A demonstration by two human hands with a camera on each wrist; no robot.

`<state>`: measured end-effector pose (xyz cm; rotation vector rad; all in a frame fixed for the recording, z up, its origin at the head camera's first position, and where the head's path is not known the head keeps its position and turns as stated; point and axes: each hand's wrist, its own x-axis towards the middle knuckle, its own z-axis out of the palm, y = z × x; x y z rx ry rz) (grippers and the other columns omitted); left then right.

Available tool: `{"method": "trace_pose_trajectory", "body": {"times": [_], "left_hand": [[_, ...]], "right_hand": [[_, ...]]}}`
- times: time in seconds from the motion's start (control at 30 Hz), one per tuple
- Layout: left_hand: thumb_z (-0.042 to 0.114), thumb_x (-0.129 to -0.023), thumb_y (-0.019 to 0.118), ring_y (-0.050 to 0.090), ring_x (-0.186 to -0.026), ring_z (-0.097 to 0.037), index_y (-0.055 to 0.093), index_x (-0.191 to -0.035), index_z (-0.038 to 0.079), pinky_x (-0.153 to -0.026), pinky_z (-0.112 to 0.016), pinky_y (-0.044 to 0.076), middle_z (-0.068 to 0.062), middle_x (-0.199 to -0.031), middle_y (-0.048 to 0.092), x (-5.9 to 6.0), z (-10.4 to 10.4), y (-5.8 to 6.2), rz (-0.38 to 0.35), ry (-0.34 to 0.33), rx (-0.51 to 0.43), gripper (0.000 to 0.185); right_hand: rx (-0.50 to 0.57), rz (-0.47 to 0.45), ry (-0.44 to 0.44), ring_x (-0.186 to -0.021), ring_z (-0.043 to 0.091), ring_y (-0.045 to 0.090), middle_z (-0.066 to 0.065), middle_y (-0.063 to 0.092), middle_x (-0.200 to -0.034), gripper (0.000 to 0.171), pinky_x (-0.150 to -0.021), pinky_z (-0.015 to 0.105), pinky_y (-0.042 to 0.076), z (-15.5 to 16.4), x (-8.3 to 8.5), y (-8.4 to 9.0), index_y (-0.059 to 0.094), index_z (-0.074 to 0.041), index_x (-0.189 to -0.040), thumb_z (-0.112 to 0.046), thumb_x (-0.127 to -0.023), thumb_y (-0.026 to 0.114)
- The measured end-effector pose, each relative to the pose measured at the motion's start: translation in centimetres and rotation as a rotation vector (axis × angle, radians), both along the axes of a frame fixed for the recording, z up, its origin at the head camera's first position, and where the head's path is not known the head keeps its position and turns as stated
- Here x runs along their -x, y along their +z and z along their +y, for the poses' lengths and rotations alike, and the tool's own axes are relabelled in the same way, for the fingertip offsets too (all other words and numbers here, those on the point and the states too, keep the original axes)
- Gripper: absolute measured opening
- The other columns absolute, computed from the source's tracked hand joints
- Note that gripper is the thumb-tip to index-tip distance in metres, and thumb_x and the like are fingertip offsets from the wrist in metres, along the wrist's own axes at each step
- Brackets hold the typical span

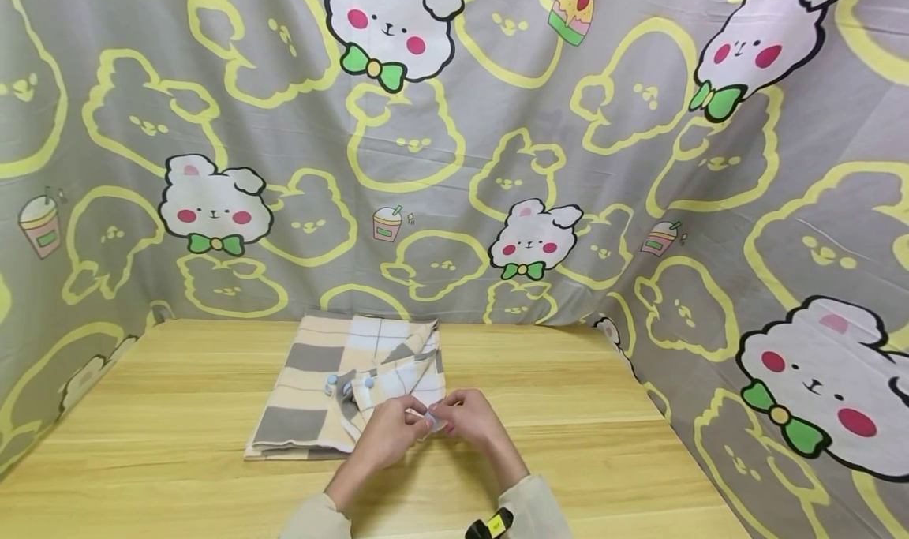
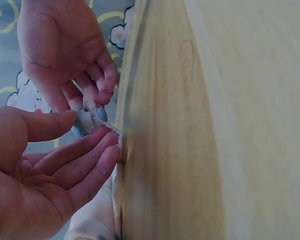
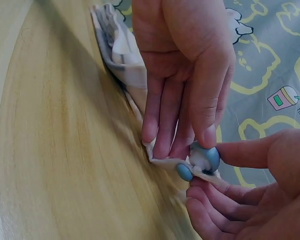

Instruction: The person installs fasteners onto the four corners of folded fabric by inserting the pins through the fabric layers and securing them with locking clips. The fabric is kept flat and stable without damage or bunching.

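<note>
Both hands meet at the near right corner of the checked cloth (image 1: 348, 381) on the bench (image 1: 568, 413). Left hand (image 1: 387, 432) and right hand (image 1: 472, 419) each pinch the edge around a blue button (image 3: 206, 158) (second button just beside), held between the two grips.

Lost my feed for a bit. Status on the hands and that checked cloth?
Both hands, left hand and right hand, pinching a blue button at the checked cloth edge. Cloth folded on the wooden table. Nothing in the way.
</note>
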<state>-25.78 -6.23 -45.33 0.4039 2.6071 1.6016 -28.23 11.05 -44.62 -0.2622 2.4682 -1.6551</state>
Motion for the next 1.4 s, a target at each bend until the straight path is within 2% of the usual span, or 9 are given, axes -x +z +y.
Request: {"method": "trace_pose_trajectory", "body": {"times": [0.2,0.27,0.53,0.73,0.83,1.03,1.13,1.27,1.4], "left_hand": [[0.011,-0.091,0.073,0.074,-0.079,-0.027,0.066,-0.107,-0.003,-0.066,-0.036,0.058,-0.022,-0.097,0.076,-0.1,-0.2,-0.1,0.013,-0.014,0.009,0.023],[0.011,-0.091,0.073,0.074,-0.080,-0.028,0.066,-0.107,-0.003,-0.067,-0.038,0.059,-0.022,-0.097,0.076,-0.1,-0.2,-0.1,0.020,-0.016,0.015,0.023],[0.008,-0.089,0.074,0.074,-0.079,-0.024,0.066,-0.099,0.000,-0.068,-0.036,0.057,-0.015,-0.090,0.077,0.0,-0.2,-0.3,0.053,-0.007,0.059,0.016],[0.008,-0.090,0.073,0.073,-0.075,-0.024,0.068,-0.105,-0.003,-0.065,-0.034,0.056,-0.015,-0.090,0.077,0.0,-0.6,0.2,0.049,-0.013,0.077,0.019],[0.008,-0.091,0.070,0.071,-0.073,-0.022,0.069,-0.107,-0.003,-0.062,-0.032,0.053,-0.013,-0.087,0.076,0.1,-1.2,1.0,0.046,0.046,0.070,0.019],[0.003,-0.090,0.066,0.069,-0.070,-0.017,0.072,-0.103,0.000,-0.060,-0.029,0.050,-0.008,-0.079,0.074,0.7,-3.2,2.3,0.076,0.259,-0.001,0.014],[0.005,-0.090,0.067,0.068,-0.069,-0.014,0.073,-0.104,0.001,-0.061,-0.028,0.050,-0.006,-0.080,0.074,1.0,-4.6,2.6,0.104,0.342,0.019,0.015],[0.012,-0.092,0.068,0.065,-0.067,-0.014,0.072,-0.111,0.002,-0.060,-0.030,0.049,-0.006,-0.082,0.073,1.2,-6.4,2.7,0.100,0.398,0.080,0.022],[0.012,-0.092,0.068,0.061,-0.064,-0.015,0.067,-0.120,-0.001,-0.059,-0.031,0.045,-0.005,-0.081,0.070,1.3,-7.3,2.5,0.087,0.392,0.143,0.031]], "right_hand": [[0.009,-0.002,0.047,-0.067,0.022,0.068,0.014,0.069,-0.089,0.031,-0.062,0.037,0.058,0.2,-0.1,0.1,0.065,0.004,-0.114,-0.015,-0.091,0.074],[-0.006,-0.003,0.069,-0.068,0.022,0.068,0.013,0.071,-0.092,0.030,-0.062,0.036,0.058,0.2,-0.1,0.1,0.068,0.002,-0.115,-0.015,-0.091,0.073],[-0.061,-0.018,0.103,-0.066,0.016,0.063,0.009,0.071,-0.083,0.016,-0.063,0.032,0.057,0.3,-0.1,0.0,0.075,0.002,-0.099,-0.011,-0.089,0.073],[-0.109,-0.015,0.085,-0.068,0.015,0.064,0.007,0.071,-0.080,0.015,-0.064,0.033,0.058,0.4,-0.1,-0.1,0.075,0.003,-0.093,-0.010,-0.087,0.074],[-0.139,-0.011,0.072,-0.068,0.015,0.063,0.005,0.070,-0.078,0.015,-0.063,0.033,0.057,0.4,0.0,-0.3,0.074,0.002,-0.092,-0.012,-0.088,0.075],[-0.157,0.007,0.064,-0.064,0.014,0.059,0.002,0.064,-0.071,0.014,-0.060,0.029,0.052,0.3,-0.1,-0.3,0.074,-0.001,-0.090,-0.014,-0.088,0.075],[-0.152,0.012,0.063,-0.061,0.013,0.057,0.003,0.063,-0.070,0.013,-0.057,0.027,0.049,0.3,-0.1,-0.4,0.073,-0.001,-0.089,-0.013,-0.089,0.074],[-0.138,0.014,0.063,-0.059,0.013,0.054,0.005,0.064,-0.071,0.013,-0.055,0.025,0.044,0.4,-0.1,-0.5,0.072,0.000,-0.088,-0.013,-0.089,0.074],[-0.141,0.017,0.060,-0.056,0.011,0.052,0.002,0.061,-0.067,0.017,-0.053,0.024,0.044,0.4,0.0,-0.7,0.071,-0.001,-0.087,-0.017,-0.092,0.073]]}}
